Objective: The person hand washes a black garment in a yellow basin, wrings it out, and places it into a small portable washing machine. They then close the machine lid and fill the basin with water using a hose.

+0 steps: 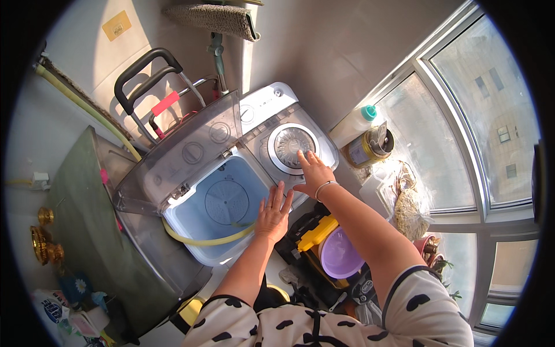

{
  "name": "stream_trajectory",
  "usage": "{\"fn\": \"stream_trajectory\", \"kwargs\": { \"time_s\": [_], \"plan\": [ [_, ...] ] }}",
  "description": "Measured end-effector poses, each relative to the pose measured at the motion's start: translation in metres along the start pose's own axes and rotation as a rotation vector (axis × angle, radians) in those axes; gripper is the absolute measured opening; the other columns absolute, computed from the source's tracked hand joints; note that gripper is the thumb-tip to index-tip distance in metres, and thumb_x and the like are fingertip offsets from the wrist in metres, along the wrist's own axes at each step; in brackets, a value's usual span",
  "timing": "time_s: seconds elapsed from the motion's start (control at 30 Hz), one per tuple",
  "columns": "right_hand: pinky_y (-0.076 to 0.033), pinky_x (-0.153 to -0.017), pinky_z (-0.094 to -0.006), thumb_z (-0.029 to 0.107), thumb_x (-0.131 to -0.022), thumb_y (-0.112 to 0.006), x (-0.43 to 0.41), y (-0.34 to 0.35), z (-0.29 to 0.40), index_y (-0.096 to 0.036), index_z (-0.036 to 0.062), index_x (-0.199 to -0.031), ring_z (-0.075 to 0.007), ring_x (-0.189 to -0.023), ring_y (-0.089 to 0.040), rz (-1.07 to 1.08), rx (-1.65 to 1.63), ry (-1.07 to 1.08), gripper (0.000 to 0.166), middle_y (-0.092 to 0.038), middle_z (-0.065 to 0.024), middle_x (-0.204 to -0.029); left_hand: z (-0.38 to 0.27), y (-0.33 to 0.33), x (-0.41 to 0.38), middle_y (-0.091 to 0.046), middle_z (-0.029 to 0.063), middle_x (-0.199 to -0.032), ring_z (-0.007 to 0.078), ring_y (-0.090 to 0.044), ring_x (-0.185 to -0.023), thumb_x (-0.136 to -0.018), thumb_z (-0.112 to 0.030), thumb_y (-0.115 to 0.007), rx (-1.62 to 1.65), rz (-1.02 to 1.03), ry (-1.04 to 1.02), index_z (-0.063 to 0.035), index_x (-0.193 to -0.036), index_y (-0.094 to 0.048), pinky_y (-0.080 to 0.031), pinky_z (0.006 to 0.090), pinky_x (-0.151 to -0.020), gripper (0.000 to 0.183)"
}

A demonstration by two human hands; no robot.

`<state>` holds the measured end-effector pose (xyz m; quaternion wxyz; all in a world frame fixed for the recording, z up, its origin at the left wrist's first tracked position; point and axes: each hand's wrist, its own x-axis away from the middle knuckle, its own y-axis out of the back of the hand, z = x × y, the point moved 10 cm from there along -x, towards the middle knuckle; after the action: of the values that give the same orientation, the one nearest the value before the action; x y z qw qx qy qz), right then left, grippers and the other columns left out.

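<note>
A twin-tub washing machine stands before me. Its wash tub (226, 202) is blue inside, with a round ribbed disc at the bottom, and the smoky clear lid (177, 160) is raised. A yellow hose (208, 242) runs across the tub's near edge. My left hand (273, 214), fingers spread, is over the tub's right rim beside the hose; whether it touches the rim I cannot tell. My right hand (315, 175), wearing a bracelet (323, 189), has its fingertips at the round transparent spin-side lid (293, 148). Neither hand grips anything.
On the right, a white bottle with a teal cap (368, 112), a tin can (368, 149) and a plastic bag (409, 210) stand by the window. A purple basin (341, 253) and a yellow-and-black toolbox (318, 232) lie below my right arm. A folded trolley (147, 93) leans behind the lid.
</note>
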<state>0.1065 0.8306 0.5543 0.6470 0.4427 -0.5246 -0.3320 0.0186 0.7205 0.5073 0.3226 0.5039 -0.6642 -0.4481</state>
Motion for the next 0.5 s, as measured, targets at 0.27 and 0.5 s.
{"fn": "stream_trajectory", "kwargs": {
  "time_s": [0.27, 0.5],
  "plan": [
    [-0.04, -0.101, -0.0491, 0.045, -0.065, -0.082, 0.0005, -0.0003, 0.0052, -0.013, 0.0126, -0.149, -0.029, -0.139, -0.028, 0.091, 0.065, -0.017, 0.113, -0.026, -0.0186, -0.15, -0.0028, 0.001, -0.0006, -0.008, 0.0089, -0.156, 0.029, -0.022, -0.14, -0.083, -0.017, -0.06, -0.029, 0.024, 0.021, -0.0187, -0.147, -0.023, -0.03, 0.0482, -0.108, 0.074],
    [-0.04, -0.101, -0.0488, 0.046, -0.064, -0.082, -0.002, -0.0013, 0.0058, -0.013, 0.012, -0.149, -0.0282, -0.14, -0.026, 0.115, 0.061, -0.038, 0.114, -0.025, -0.0184, -0.15, -0.001, -0.0021, -0.0017, -0.01, 0.0097, -0.155, 0.0297, -0.023, -0.14, -0.08, -0.018, -0.065, -0.036, 0.017, 0.032, -0.0182, -0.146, -0.026, -0.031, 0.0494, -0.107, 0.077]
  ]
}}
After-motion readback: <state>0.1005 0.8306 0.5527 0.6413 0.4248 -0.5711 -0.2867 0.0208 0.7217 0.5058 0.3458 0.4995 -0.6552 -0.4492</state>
